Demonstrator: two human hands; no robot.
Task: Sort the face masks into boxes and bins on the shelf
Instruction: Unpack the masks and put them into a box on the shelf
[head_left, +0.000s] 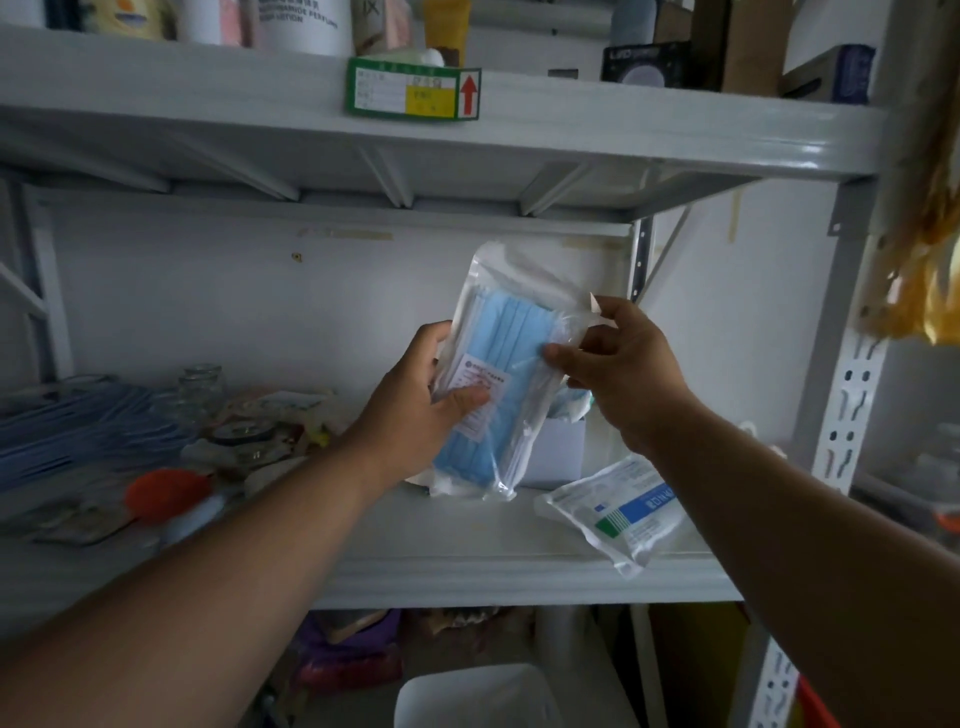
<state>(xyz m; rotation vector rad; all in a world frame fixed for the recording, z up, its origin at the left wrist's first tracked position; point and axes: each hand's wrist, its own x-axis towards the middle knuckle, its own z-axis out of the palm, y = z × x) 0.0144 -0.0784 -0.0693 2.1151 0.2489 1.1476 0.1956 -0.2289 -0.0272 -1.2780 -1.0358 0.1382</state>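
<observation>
Both hands hold one clear plastic pack of blue face masks (493, 384) upright in front of the middle shelf (467, 530). The left hand (415, 410) grips the pack's lower left edge, thumb pressed on a white label (480, 397) with red and dark print too small to read. The right hand (618, 374) pinches the pack's right edge, fingers (558, 358) clamped on the plastic.

A second sealed mask pack (621, 512) with a blue band and green block lies on the shelf at right; its text is illegible. A small white box (553, 454) stands behind the held pack. Loose blue masks (78, 426) lie at left.

The upper shelf edge carries a green-bordered tag (413, 91) with a yellow field and red up-arrow. A black box (644, 62) above reads "LED".
</observation>
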